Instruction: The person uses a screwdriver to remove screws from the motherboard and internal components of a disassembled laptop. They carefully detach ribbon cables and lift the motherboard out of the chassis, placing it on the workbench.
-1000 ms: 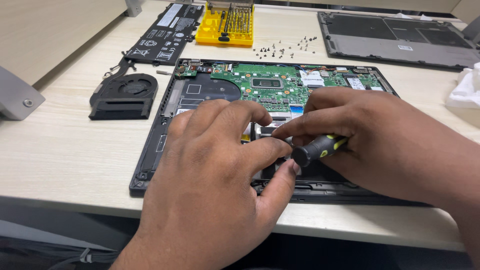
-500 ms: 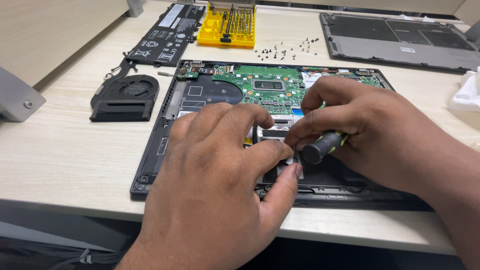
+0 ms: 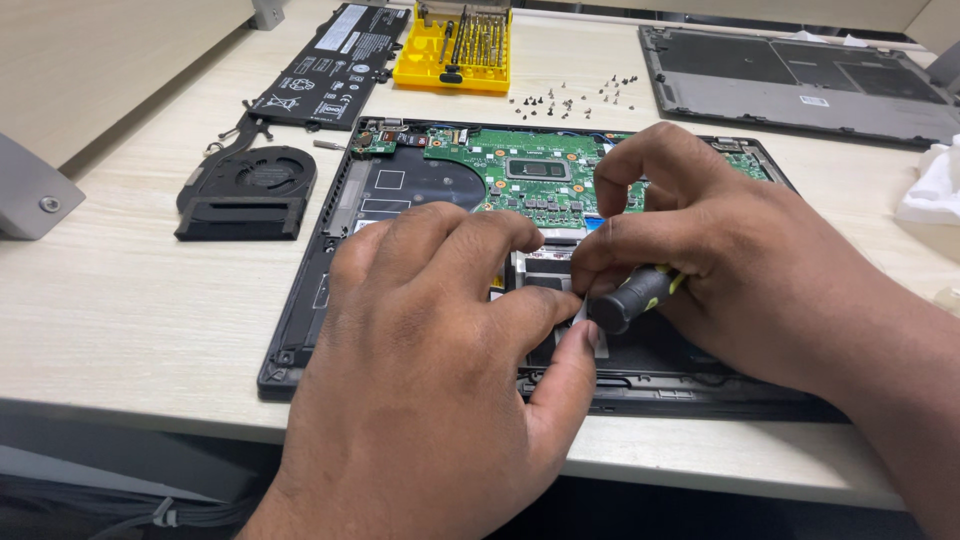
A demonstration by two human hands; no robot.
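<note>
Screwdriver: (image 3: 638, 297) black handle with a yellow band, at centre right of the frame, over the lower middle of the laptop; its tip is hidden behind the fingers.
Right hand: (image 3: 730, 265) closed around the screwdriver, fingertips pinched at its front end.
Left hand: (image 3: 440, 370) empty, fingers curled, resting on the laptop's lower middle, thumb just beside the screwdriver handle.
Laptop: (image 3: 400, 190) opened base at centre frame, black shell, green board (image 3: 520, 180) in its upper half.
Fan: (image 3: 250, 190) black, with heat pipe, lying on the counter (image 3: 130, 290) left of the laptop.
Battery: (image 3: 330, 65) flat, black, upper left.
Bit case: (image 3: 455, 50) yellow, open, top centre.
Screws: (image 3: 570, 97) loose scatter just right of the bit case.
Cover: (image 3: 800, 80) grey panel, upper right.
Tissue: (image 3: 935, 185) white, at the right edge.
</note>
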